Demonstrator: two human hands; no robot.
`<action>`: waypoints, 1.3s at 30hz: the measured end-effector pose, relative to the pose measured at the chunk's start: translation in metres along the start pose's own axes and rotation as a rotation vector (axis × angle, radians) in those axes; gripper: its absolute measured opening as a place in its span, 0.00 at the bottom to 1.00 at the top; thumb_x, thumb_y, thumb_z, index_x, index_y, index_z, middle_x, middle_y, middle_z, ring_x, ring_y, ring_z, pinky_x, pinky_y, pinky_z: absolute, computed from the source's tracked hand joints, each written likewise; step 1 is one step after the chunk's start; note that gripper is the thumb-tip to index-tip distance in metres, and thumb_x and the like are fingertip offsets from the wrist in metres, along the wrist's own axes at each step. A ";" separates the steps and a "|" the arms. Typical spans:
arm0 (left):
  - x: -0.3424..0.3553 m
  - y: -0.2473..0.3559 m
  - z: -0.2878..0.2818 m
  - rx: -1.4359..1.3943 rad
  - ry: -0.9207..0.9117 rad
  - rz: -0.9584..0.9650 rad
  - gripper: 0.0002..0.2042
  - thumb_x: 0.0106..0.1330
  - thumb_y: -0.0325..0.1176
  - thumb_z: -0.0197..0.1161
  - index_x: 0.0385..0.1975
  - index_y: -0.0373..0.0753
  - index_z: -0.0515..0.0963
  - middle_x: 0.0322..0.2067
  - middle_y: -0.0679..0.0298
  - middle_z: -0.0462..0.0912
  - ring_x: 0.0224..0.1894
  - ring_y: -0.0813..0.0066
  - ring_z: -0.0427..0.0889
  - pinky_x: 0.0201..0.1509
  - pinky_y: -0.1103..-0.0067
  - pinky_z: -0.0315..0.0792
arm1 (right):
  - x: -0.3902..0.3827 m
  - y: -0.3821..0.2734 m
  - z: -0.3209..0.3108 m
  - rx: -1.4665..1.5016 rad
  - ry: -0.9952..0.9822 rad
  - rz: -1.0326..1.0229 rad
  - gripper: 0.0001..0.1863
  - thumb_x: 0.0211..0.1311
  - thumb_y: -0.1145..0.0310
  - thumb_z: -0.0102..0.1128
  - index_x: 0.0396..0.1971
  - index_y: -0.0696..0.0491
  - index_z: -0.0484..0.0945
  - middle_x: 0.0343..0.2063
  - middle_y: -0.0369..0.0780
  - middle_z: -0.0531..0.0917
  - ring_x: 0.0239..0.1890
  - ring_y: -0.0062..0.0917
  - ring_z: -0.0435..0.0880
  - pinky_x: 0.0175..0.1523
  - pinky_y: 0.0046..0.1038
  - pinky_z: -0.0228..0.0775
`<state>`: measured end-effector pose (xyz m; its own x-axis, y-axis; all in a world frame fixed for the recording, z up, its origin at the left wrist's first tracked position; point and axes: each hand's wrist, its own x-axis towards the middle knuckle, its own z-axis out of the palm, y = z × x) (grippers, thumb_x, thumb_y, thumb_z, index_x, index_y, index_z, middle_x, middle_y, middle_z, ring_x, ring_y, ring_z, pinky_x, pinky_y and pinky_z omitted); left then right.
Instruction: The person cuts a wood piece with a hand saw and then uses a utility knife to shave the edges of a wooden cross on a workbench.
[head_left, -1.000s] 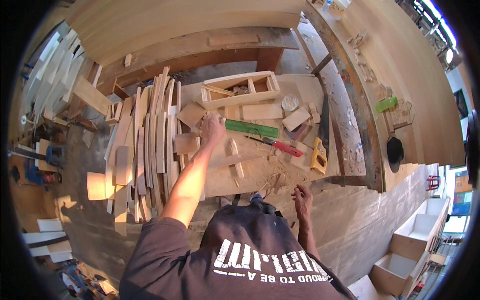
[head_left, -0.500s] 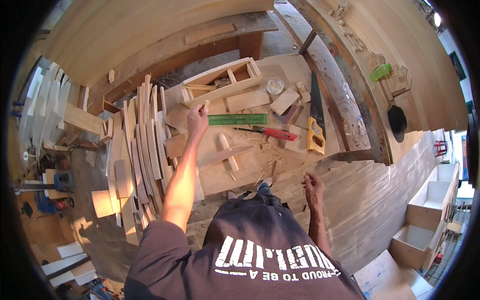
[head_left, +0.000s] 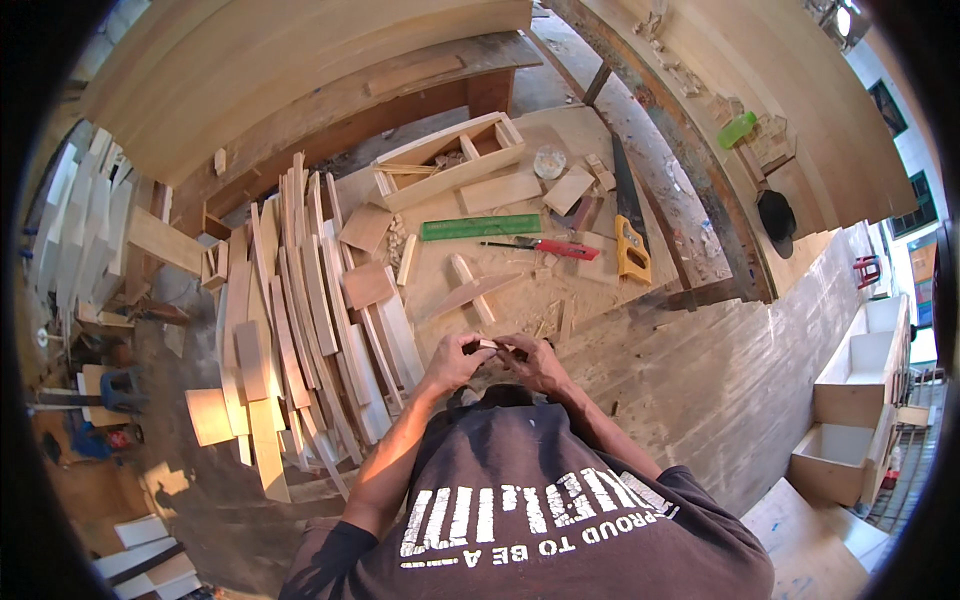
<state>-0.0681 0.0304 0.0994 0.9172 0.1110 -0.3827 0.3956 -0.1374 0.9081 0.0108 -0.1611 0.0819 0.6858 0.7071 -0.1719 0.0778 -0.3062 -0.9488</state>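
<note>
Close to my body, my left hand [head_left: 453, 362] and my right hand [head_left: 537, 362] meet with fingers closed on a small wooden block [head_left: 488, 344]. Most of the block is hidden by the fingertips. Just beyond, two wood strips lie crossed on the plywood board, a pointed one [head_left: 487, 292] over a narrow one [head_left: 461, 270]. Farther off are a green ruler [head_left: 480, 228], a red utility knife [head_left: 562, 249] and a handsaw with a yellow handle [head_left: 632, 250]. A short pale stick [head_left: 408, 260] lies left of the ruler.
Stacked wood strips [head_left: 300, 300] crowd the left side. At the board's far end stands a divided wooden box [head_left: 450, 182] holding thin sticks, with a clear round container [head_left: 549, 161] beside it. A green bottle [head_left: 737, 130] and a black cap [head_left: 775, 222] lie on the bench at right.
My left hand has come back from beside the ruler with the small wooden block. My right hand has moved left to meet it, and both now grip the block.
</note>
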 end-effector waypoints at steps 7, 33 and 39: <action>0.001 -0.040 -0.005 -0.099 0.211 -0.093 0.14 0.68 0.39 0.64 0.32 0.31 0.84 0.20 0.64 0.83 0.22 0.77 0.80 0.28 0.77 0.73 | 0.003 0.023 -0.015 -0.161 0.304 0.144 0.12 0.63 0.70 0.64 0.43 0.59 0.82 0.26 0.41 0.84 0.30 0.24 0.84 0.37 0.28 0.75; 0.051 -0.047 0.075 0.260 0.796 -0.068 0.16 0.61 0.31 0.68 0.47 0.29 0.81 0.34 0.48 0.84 0.35 0.55 0.85 0.41 0.68 0.77 | 0.059 0.065 -0.001 0.171 -0.093 -0.027 0.16 0.62 0.75 0.56 0.50 0.59 0.80 0.41 0.49 0.83 0.39 0.36 0.83 0.47 0.33 0.75; 0.050 -0.030 0.096 0.214 0.956 -0.151 0.16 0.62 0.33 0.68 0.45 0.29 0.81 0.31 0.52 0.85 0.32 0.61 0.85 0.40 0.70 0.78 | 0.053 0.043 -0.044 0.080 -0.256 0.081 0.16 0.65 0.72 0.58 0.51 0.57 0.81 0.40 0.46 0.84 0.39 0.30 0.82 0.45 0.30 0.74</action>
<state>-0.0298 -0.0542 0.0368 0.4686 0.8768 -0.1077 0.5916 -0.2209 0.7754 0.0821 -0.1643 0.0440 0.4814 0.8236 -0.2998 -0.0344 -0.3241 -0.9454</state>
